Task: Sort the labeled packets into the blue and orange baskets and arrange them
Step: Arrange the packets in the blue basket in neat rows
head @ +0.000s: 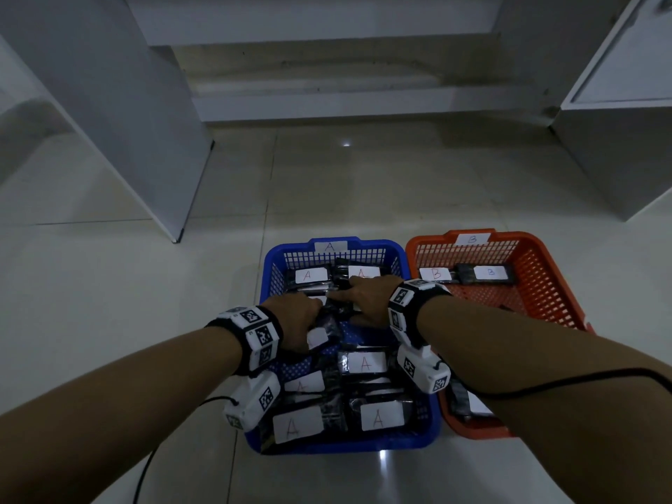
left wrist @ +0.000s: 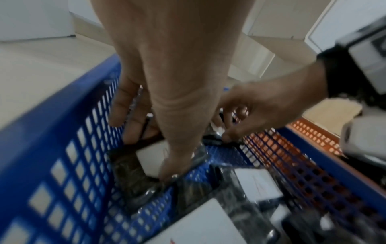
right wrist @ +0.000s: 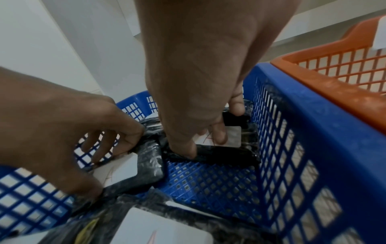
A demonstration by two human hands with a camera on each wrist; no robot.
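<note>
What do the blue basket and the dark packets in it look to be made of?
Blue basket: looks like rigid moulded plastic, with smooth rim and grid-perforated walls and floor. Packets: dark contents in what seems glossy clear film, wrinkled and catching highlights; each carries a matte white, apparently paper, label marked A in red.

Dim, bluish light overall. Small glare spots on glossy floor (head: 346, 143) in head view. Wrist views motion-blurred, esp. left; wide-angle bending at edges; near basket mesh out of focus.
</note>
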